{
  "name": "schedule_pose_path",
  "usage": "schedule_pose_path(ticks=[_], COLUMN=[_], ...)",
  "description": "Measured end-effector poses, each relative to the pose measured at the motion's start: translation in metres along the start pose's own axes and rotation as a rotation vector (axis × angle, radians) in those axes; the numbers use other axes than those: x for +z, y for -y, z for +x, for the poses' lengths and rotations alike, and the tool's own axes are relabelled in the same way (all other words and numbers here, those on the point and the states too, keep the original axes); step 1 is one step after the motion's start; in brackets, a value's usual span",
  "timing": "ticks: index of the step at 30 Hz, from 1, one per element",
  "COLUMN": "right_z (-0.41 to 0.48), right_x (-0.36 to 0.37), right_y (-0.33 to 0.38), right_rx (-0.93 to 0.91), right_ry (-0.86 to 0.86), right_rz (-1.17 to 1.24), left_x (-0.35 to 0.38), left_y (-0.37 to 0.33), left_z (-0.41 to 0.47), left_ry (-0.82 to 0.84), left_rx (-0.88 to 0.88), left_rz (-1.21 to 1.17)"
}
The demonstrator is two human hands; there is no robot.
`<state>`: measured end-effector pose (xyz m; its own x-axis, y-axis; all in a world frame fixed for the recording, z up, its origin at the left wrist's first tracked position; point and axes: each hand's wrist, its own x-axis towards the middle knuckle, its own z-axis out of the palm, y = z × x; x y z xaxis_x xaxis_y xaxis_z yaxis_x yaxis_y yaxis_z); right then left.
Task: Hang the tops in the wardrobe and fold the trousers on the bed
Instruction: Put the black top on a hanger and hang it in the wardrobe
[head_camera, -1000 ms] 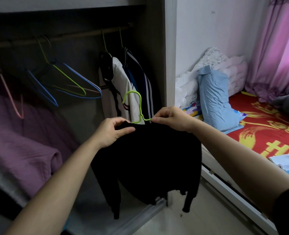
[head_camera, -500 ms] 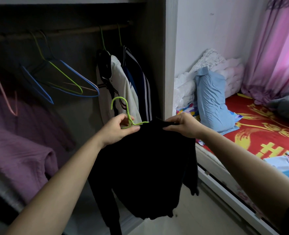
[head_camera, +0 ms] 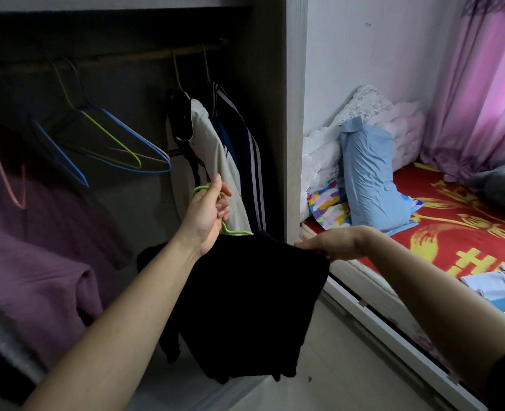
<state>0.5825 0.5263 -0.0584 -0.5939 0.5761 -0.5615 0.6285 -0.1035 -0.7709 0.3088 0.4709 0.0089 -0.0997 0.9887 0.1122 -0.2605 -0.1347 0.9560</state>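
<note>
A black top hangs on a green wire hanger in front of the open wardrobe. My left hand grips the hanger's hook and neck, palm turned up. My right hand pinches the top's right shoulder edge. Below the wardrobe rail, a white top and a dark striped top hang at the right end. Folded clothes lie on the red bed at the right.
Several bare hangers, blue, green and pink, hang from the rail at the left. A purple blanket fills the wardrobe's lower left. The wardrobe's side panel stands between wardrobe and bed. A blue pillow leans at the bed's head.
My left hand moved from the top's shoulder up to the hanger's hook and turned palm up. My right hand slid out to the right shoulder edge and dropped lower.
</note>
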Motion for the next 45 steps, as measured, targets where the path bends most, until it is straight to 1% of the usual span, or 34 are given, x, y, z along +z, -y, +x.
schedule_pose_path(ticks=[2,4,8,10,12,14,16,17,18,20,23,25,27,30,32,34,36,37,40,42,45], right_z=[0.006,0.011,0.018,0.020,0.020,0.017,0.011,0.007,0.003,-0.004,-0.008,-0.006,-0.004,0.000,0.003,0.003,0.003,0.005,0.010,0.012,0.020], right_x=[0.007,0.011,0.020,0.025,0.030,0.034,0.038,0.041,0.045,0.054,0.068,0.069,0.066,0.064,0.066,0.068,0.073,0.076,0.091,0.105,0.125], right_y=[-0.004,-0.007,-0.008,-0.005,0.000,0.005,0.012,0.016,0.020,0.026,0.025,0.018,0.011,0.005,0.005,0.007,0.011,0.013,0.022,0.037,0.060], right_rx=[0.001,-0.012,-0.059,-0.107,-0.143,-0.195,-0.300,-0.361,-0.417,-0.504,-0.565,-0.514,-0.436,-0.374,-0.370,-0.338,-0.303,-0.322,-0.388,-0.420,-0.482], right_ry=[0.077,0.141,0.228,0.259,0.191,0.001,-0.224,-0.301,-0.344,-0.385,-0.411,-0.434,-0.432,-0.373,-0.351,-0.269,-0.209,-0.235,-0.459,-0.539,-0.650], right_rz=[0.076,0.098,-0.062,-0.061,-0.043,-0.035,-0.010,0.008,0.026,0.006,-0.191,-0.390,-0.462,-0.400,-0.333,-0.210,-0.172,-0.225,-0.423,-0.487,-0.679], left_x=[0.000,0.001,0.002,0.001,-0.003,-0.011,-0.022,-0.027,-0.031,-0.037,-0.040,-0.040,-0.037,-0.032,-0.031,-0.032,-0.034,-0.035,-0.035,-0.031,-0.025], left_y=[0.000,-0.003,-0.009,-0.011,-0.011,-0.008,0.000,0.005,0.010,0.017,0.019,0.020,0.022,0.019,0.013,0.008,0.007,0.006,0.002,-0.002,-0.010], left_z=[-0.001,-0.002,-0.003,-0.003,0.000,0.005,0.011,0.014,0.017,0.022,0.028,0.029,0.027,0.025,0.025,0.025,0.023,0.022,0.018,0.016,0.012], left_ry=[-0.020,-0.033,-0.049,-0.070,-0.084,-0.094,-0.124,-0.155,-0.196,-0.293,-0.424,-0.452,-0.433,-0.367,-0.339,-0.318,-0.295,-0.284,-0.252,-0.231,-0.200], left_rx=[0.049,0.091,0.141,0.162,0.159,0.129,0.099,0.091,0.085,0.079,0.101,0.130,0.151,0.168,0.156,0.147,0.152,0.156,0.188,0.190,0.181], left_rz=[0.054,0.098,0.159,0.187,0.235,0.321,0.404,0.437,0.461,0.469,0.399,0.323,0.260,0.150,0.103,0.104,0.134,0.156,0.208,0.213,0.181])
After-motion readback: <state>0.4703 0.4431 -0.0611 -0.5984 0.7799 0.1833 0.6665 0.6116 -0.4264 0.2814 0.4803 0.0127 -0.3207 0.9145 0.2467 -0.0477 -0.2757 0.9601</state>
